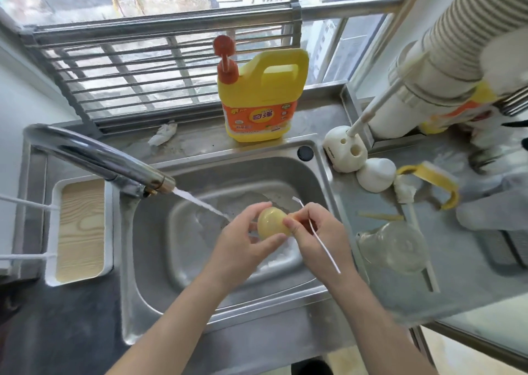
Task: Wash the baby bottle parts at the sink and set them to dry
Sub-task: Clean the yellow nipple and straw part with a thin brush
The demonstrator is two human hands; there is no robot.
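Over the steel sink (160,263) my left hand (243,243) grips a round yellow bottle part (271,221), fingers curled around its left and lower side. My right hand (317,231) pinches a thin white straw brush (323,246) against the part's right side; one end of the brush sticks up behind the part, the other trails down to the right. The tap (97,157) runs, its stream (200,203) falling just left of the part. On the right counter lie a clear bottle (394,246), a yellow handle ring (437,180), a white cap (375,174) and a white bottle brush (411,203).
A yellow dish-soap jug (263,100) with a red pump stands behind the sink. A white brush holder (345,149) sits at the sink's right rear corner. A white tray with a wooden bottom (81,231) lies on the left. A grey glove (491,211) lies at the far right.
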